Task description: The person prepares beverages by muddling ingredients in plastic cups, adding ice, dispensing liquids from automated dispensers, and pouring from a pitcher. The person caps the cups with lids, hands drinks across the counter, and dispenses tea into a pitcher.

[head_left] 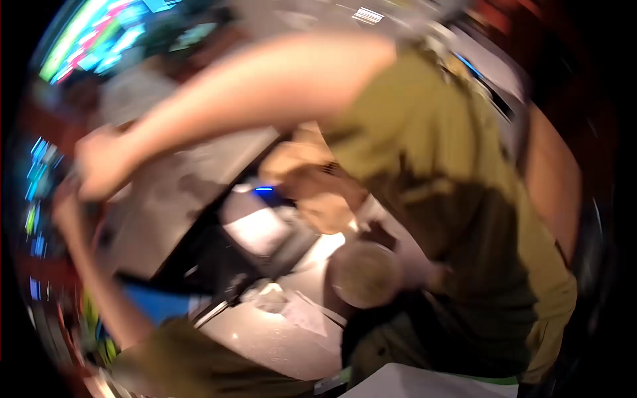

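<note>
Where blur is spread, far side: right hand [108, 162], left hand [65, 207] are held close; grasp cannot be told.
Near side: table [265, 341], round container [365, 273] are seen.

Clock on the view, 12 at top. Table [255, 338] mid-frame. Boxy item [259, 229] at 8, near centre; blurred bundle [315, 186] just beside it, on its 2 o'clock side. Crumpled scrap [271, 298] on the table at 7. Round-topped container [365, 274] at 5, sheet [431, 383] past it at the edge. Right hand [103, 162] and left hand [66, 202] near 9, screen [99, 40] beyond at 10.
</note>
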A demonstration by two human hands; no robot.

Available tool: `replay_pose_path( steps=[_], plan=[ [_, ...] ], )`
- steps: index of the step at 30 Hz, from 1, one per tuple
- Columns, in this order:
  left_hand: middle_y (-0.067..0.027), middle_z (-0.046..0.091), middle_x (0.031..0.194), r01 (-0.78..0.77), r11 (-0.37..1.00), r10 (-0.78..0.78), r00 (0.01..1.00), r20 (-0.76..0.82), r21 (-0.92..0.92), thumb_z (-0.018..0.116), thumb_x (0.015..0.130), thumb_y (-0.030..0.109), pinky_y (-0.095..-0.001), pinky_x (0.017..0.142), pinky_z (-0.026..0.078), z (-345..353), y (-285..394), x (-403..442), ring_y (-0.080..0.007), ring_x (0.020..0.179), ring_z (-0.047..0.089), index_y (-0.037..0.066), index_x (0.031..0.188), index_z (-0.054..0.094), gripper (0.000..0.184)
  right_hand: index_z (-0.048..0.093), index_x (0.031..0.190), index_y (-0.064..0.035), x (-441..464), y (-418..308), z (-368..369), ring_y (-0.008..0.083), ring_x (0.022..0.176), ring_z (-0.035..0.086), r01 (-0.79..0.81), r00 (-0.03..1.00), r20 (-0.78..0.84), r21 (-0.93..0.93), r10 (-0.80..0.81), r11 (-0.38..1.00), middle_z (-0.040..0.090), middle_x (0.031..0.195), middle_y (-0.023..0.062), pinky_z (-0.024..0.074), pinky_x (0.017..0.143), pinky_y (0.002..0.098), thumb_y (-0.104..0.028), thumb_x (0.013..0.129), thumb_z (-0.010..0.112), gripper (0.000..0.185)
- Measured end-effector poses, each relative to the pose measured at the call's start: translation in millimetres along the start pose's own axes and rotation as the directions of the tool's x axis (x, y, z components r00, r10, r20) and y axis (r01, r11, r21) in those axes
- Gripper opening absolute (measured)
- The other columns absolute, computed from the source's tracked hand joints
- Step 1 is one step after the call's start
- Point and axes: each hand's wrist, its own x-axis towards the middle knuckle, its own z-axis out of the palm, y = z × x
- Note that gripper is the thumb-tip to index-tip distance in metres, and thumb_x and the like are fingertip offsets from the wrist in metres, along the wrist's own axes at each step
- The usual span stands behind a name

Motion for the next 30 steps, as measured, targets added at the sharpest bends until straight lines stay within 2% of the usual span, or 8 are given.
replay_pose_path(
  steps=[6, 10, 16, 19, 21, 23, 27, 30],
  plan=[
    [-0.0106, 0.054, 0.109, -0.348, 0.795, 0.45, 0.888, -0.098, 0.497, 0.061, 0.067, 0.012, -0.0333, 0.08, 0.043, 14.0, 61.8, -120.2, -0.0246, 0.098, 0.053, 0.006, 0.101, 0.057, 0.035, 0.059, 0.093, -0.002, -288.0, -113.1, -167.4, 0.0145, 0.065, 0.057, -0.21, 0.977, -0.048, -0.417, 0.209, 0.884, 0.059, 0.071, 0.0066, 0.047, 0.059, 0.0277, -0.021, 0.079, 0.06, 0.024],
    [-0.0108, 0.053, 0.108, -0.534, 0.672, 0.625, 0.78, -0.007, 0.513, 0.059, 0.07, 0.01, -0.0324, 0.082, 0.041, 70.0, 151.0, -227.3, -0.0241, 0.099, 0.052, 0.004, 0.098, 0.057, 0.029, 0.058, 0.095, -0.0011, -465.3, -95.4, -273.3, 0.0142, 0.067, 0.057, -0.813, 0.564, -0.564, -0.505, 0.603, 0.29, 0.061, 0.074, 0.0078, 0.0483, 0.062, 0.0273, -0.017, 0.078, 0.061, 0.024],
    [-0.0112, 0.052, 0.108, -0.751, 0.641, 0.628, 0.631, 0.455, 0.159, 0.056, 0.075, 0.008, -0.0311, 0.085, 0.039, 228.8, 283.5, -352.4, -0.0235, 0.101, 0.05, 0.001, 0.094, 0.057, 0.02, 0.055, 0.098, -0.0014, -574.3, 42.4, -186.2, 0.0255, 0.081, 0.058, -0.871, 0.474, -0.824, -0.49, 0.311, 0.03, 0.057, 0.099, 0.0141, 0.0471, 0.067, 0.0357, -0.034, 0.075, 0.061, 0.04],
    [-0.011, 0.051, 0.106, -0.43, 0.894, 0.373, 0.55, 0.747, -0.129, 0.057, 0.074, 0.007, -0.0302, 0.084, 0.039, 344.0, 303.7, -404.7, -0.0214, 0.1, 0.05, 0.002, 0.095, 0.057, 0.022, 0.054, 0.082, 0.0007, -589.6, 64.4, -181.4, 0.026, 0.068, 0.058, -0.933, 0.221, -0.837, -0.031, 0.501, 0.359, 0.059, 0.084, 0.0166, 0.0459, 0.06, 0.0347, -0.018, 0.078, 0.054, 0.019],
    [-0.0101, 0.052, 0.103, -0.139, 0.976, 0.216, 0.539, 0.814, -0.167, 0.058, 0.075, 0.012, -0.0295, 0.078, 0.04, 430.2, 271.2, -450.2, -0.0203, 0.096, 0.049, 0.006, 0.097, 0.057, 0.023, 0.053, 0.072, 0.0013, -594.5, 43.5, -189.2, 0.025, 0.048, 0.052, -0.567, 0.04, -0.865, 0.392, 0.5, 0.725, 0.056, 0.061, 0.0142, 0.0434, 0.052, 0.03, -0.005, 0.076, 0.048, 0.009],
    [-0.0091, 0.052, 0.102, 0.389, 0.889, -0.331, 0.176, 0.927, 0.244, 0.055, 0.082, 0.026, -0.0253, 0.083, 0.04, 511.3, 266.9, -492.6, -0.0153, 0.095, 0.051, 0.008, 0.113, 0.051, 0.037, 0.053, 0.077, 0.0029, -631.5, 42.2, -207.0, 0.029, 0.079, 0.054, -0.712, -0.078, -0.908, 0.34, 0.412, 0.614, 0.057, 0.084, 0.0192, 0.0416, 0.073, 0.0372, -0.009, 0.078, 0.051, 0.013],
    [-0.0206, 0.046, 0.115, -0.104, 0.928, -0.141, 0.791, 0.595, 0.358, 0.048, 0.084, 0.028, -0.0446, 0.095, 0.028, 660.1, 195.5, -591.7, -0.0383, 0.114, 0.032, 0.015, 0.119, 0.049, 0.037, 0.052, 0.095, 0.0047, -657.0, 73.2, -198.6, 0.0326, 0.106, 0.044, -1.0, -0.008, -0.941, 0.012, 0.339, 0.011, 0.043, 0.115, 0.0216, 0.0232, 0.097, 0.044, -0.025, 0.076, 0.057, 0.036],
    [-0.0186, 0.034, 0.129, -0.389, 0.865, 0.111, 0.765, 0.635, 0.318, 0.052, 0.081, 0.017, -0.0475, 0.097, 0.024, 668.7, 189.7, -603.0, -0.0396, 0.118, 0.029, 0.015, 0.115, 0.054, 0.034, 0.052, 0.098, 0.0053, -645.3, 65.6, -209.0, 0.0326, 0.11, 0.042, -0.993, 0.026, -0.813, 0.045, 0.582, 0.107, 0.051, 0.112, 0.019, 0.0147, 0.102, 0.0458, -0.027, 0.073, 0.06, 0.041]
  ],
)
